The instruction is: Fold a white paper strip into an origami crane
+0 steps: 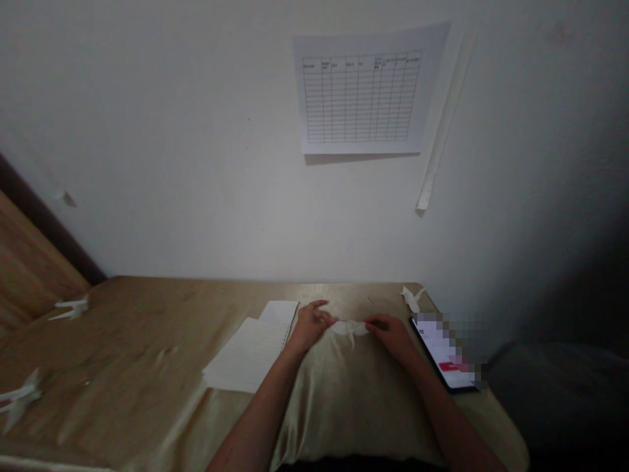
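Observation:
A small white folded paper crane [351,327] is stretched between my hands, just above the cloth-covered table. My left hand [313,322] pinches its left wing tip between thumb and finger, with the other fingers partly spread. On the opposite side, my right hand [392,333] has its fingertips closed on the right wing. A narrow folded point hangs down from the crane's middle. Left of my left forearm lies a ruled notepad [246,354], partly covered by that arm. A phone or tablet [445,354] with a lit, blurred-out screen rests right of my right hand.
Another white paper crane [411,298] sits at the table's back right corner. Two more, a far paper crane [73,307] and a near paper crane [22,398], lie at the left. The wall behind carries a printed table sheet [361,95] and a white strip [445,124].

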`<state>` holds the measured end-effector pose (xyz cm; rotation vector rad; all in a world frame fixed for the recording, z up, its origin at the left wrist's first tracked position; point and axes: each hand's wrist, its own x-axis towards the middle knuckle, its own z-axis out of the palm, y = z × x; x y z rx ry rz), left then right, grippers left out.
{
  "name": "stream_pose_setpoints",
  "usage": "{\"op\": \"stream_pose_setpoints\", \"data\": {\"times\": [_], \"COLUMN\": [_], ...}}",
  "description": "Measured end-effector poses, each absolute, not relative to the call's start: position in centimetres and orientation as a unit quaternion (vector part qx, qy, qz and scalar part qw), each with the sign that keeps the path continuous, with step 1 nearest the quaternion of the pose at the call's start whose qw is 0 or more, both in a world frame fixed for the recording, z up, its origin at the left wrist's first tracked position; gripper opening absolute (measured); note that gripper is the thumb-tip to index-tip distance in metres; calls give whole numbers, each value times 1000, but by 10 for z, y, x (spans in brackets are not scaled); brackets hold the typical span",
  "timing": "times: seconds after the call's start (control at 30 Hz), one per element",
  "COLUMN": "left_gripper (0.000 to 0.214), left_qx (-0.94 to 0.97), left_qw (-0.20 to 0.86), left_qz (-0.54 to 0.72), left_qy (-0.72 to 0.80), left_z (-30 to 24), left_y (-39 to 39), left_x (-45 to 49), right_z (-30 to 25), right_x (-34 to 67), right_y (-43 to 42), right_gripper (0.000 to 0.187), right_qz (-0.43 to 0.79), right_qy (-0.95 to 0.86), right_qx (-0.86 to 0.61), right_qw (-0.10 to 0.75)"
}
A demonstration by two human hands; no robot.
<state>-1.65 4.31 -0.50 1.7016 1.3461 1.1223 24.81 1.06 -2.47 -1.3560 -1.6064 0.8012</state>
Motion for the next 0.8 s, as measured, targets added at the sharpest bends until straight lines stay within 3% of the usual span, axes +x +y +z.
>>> {"op": "stream_pose_setpoints", "data": {"times": [0.23,0.5,0.8], "left_gripper": [7,13,13], "left_qx": [690,681,675], "left_qw": [232,209,197], "left_qz": [398,406,406], "left_qy": [558,573,583], "left_z": [-4,-7,-10], "left_y": [44,45,46], "left_x": [-16,-20,-17], "right_z": [-19,-17,-20], "right_x": [247,259,264], "right_y": [9,11,5], "right_gripper": [16,36,31], "right_qz": [322,185,23], "right_qy": [-637,-544,-567], "right_qx": [-516,-654,-729], "right_qw": [473,492,383]}}
